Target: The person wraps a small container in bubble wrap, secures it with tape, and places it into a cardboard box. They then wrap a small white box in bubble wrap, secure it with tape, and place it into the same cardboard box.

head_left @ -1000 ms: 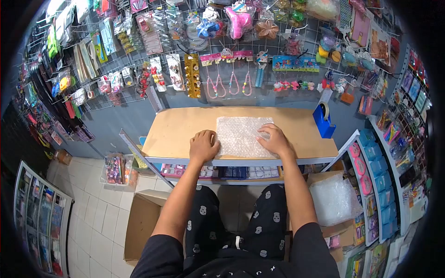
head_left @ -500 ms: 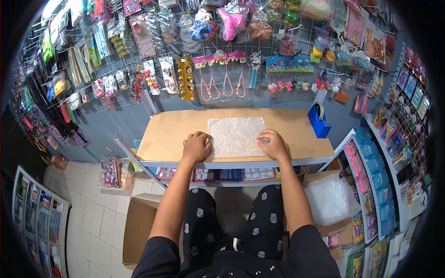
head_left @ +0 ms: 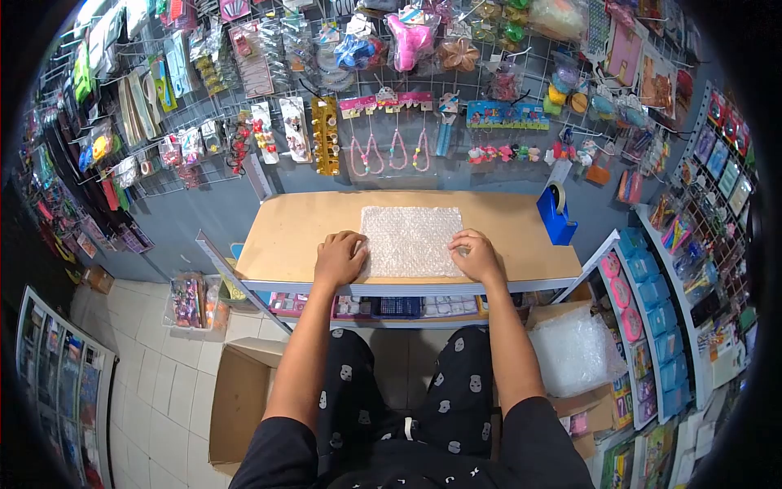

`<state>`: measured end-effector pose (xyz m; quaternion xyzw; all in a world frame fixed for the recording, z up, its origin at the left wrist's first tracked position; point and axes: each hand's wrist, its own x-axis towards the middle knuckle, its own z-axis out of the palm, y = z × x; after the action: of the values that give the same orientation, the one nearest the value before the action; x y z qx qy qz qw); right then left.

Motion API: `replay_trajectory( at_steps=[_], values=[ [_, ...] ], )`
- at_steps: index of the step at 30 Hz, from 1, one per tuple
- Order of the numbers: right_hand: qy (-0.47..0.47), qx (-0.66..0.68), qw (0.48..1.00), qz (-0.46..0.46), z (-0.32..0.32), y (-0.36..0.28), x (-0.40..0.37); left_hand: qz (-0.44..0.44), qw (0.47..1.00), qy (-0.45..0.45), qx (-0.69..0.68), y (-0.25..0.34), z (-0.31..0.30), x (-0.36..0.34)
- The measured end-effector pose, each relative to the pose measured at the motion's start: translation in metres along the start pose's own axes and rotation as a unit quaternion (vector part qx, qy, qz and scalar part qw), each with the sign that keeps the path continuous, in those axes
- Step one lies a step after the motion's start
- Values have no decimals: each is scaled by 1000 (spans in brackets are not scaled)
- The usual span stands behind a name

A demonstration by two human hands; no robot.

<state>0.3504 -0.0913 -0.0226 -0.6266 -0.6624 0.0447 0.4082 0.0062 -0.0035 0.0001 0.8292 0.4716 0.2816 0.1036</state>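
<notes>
A rectangular sheet of clear bubble wrap (head_left: 410, 242) lies flat on the wooden tabletop (head_left: 285, 232), near its front edge. My left hand (head_left: 340, 257) is at the sheet's left edge, its fingers curled and closed on that side. At the opposite edge, my right hand (head_left: 476, 253) has its thumb and fingers drawn together on the wrap. The fingertips of both hands are partly hidden, so how firmly they grip does not show.
A blue tape dispenser (head_left: 557, 216) stands at the table's right end. Below on the right is a bundle of bubble wrap (head_left: 574, 350); an open cardboard box (head_left: 236, 403) sits on the floor at left. Packaged goods hang from the wire grid (head_left: 456, 77) behind.
The view has shifted slightly. Both hands stay at the two side edges of the bubble wrap, with hardly any movement against the table.
</notes>
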Motion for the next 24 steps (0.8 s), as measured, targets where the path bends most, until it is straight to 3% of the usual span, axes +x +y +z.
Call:
replay_trajectory(
  at_steps=[18,24],
  values=[
    [-13,-21,1000,6,-2,-14,0,1,1000,-3,-15,-4,0,1],
    [3,-29,999,-36,3,-10,0,16,1000,10,-13,-6,2,2]
  ],
)
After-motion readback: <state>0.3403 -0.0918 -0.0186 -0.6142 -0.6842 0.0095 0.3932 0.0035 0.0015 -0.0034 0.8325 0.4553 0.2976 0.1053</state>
